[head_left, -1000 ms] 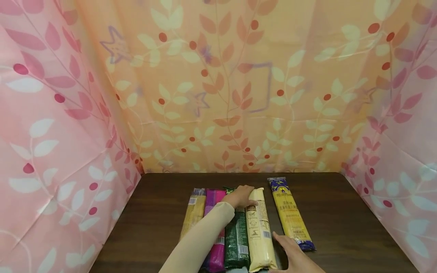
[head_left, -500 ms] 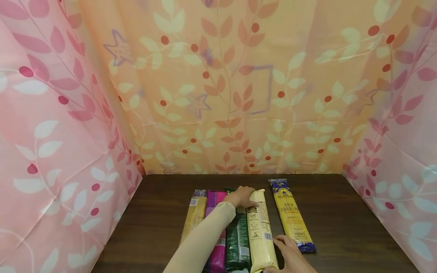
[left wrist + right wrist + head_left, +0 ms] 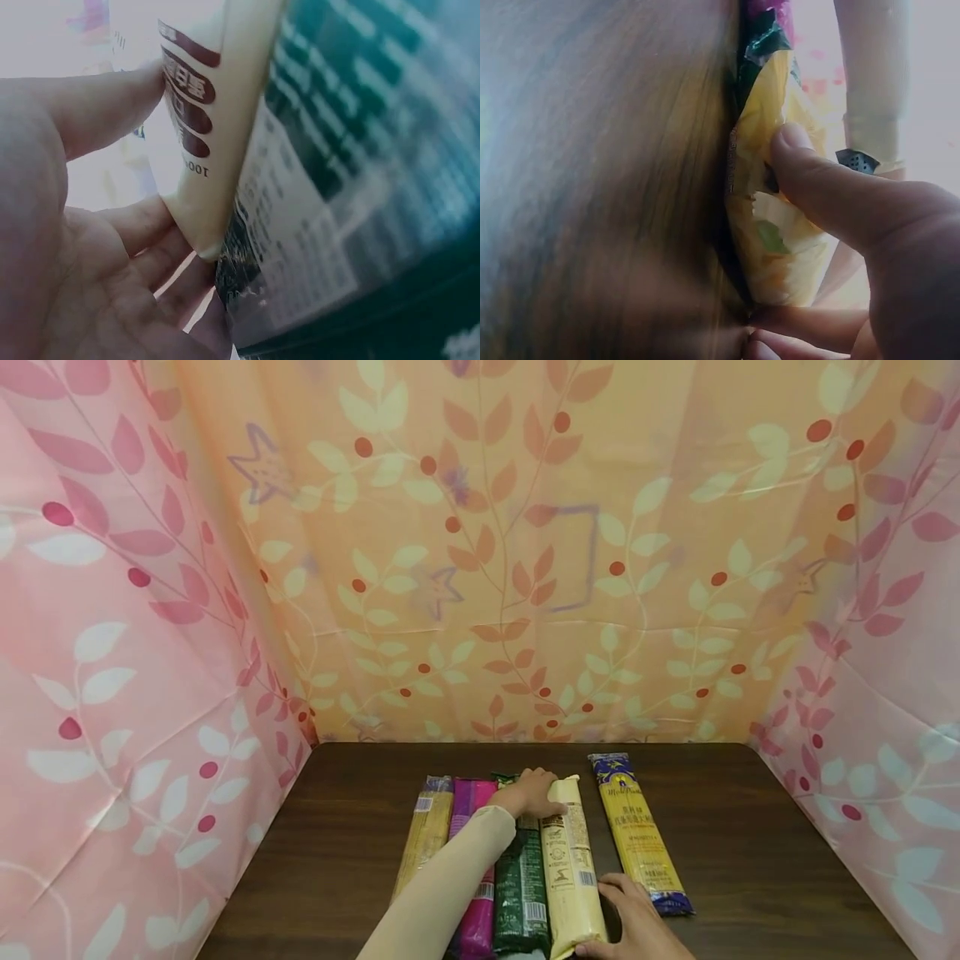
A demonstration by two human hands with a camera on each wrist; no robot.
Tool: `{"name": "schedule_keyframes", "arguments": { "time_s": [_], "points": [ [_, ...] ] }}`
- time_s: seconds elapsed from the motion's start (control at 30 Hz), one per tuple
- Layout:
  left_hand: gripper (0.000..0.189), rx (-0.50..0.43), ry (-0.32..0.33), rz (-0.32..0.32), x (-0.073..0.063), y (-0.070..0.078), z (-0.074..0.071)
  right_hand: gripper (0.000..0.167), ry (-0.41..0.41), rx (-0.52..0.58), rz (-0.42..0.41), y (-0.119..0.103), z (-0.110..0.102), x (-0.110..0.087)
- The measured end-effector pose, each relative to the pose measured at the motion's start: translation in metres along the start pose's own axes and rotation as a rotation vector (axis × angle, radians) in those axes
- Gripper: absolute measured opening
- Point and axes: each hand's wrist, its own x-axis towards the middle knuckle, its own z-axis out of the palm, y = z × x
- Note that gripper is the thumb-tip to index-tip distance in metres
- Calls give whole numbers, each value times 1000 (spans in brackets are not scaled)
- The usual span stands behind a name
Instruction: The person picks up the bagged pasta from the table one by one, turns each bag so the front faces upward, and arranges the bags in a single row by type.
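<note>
A long cream noodle packet [image 3: 573, 868] lies at the right end of a row of packets on the dark wooden table [image 3: 757, 843]. My left hand [image 3: 531, 792] holds its far end, and in the left wrist view the thumb and fingers go round that end. At the near right corner, my right hand [image 3: 633, 918] pinches the packet; the right wrist view has the thumb [image 3: 817, 169] pressed on the crinkled end and fingers beneath its edge. Close against the cream packet's left side lies a dark green packet [image 3: 521, 877], partly under the left forearm.
Left of the green packet lie a magenta packet [image 3: 477, 918] and a clear-wrapped pasta packet [image 3: 427, 827], both partly covered by the left sleeve [image 3: 450, 877]. A yellow and blue spaghetti packet [image 3: 637, 835] lies slanted to the right. Patterned curtains [image 3: 487, 568] stand around the table.
My right hand has come slightly leftward and closed in on the cream packet's near end. The left hand stays at the far end, and the packets look almost unmoved.
</note>
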Motion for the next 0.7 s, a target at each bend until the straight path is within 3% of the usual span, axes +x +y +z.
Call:
{"name": "schedule_keyframes", "arguments": {
  "time_s": [0.23,0.4,0.7],
  "points": [
    [69,-31,9,-34,6,1,8,85,20,10,18,3,2,0],
    [70,-47,10,-47,3,5,5,86,3,40,2,0,0,0],
    [64,-198,63,-66,0,6,5,89,-11,83,57,5,3,1]
  ]
}}
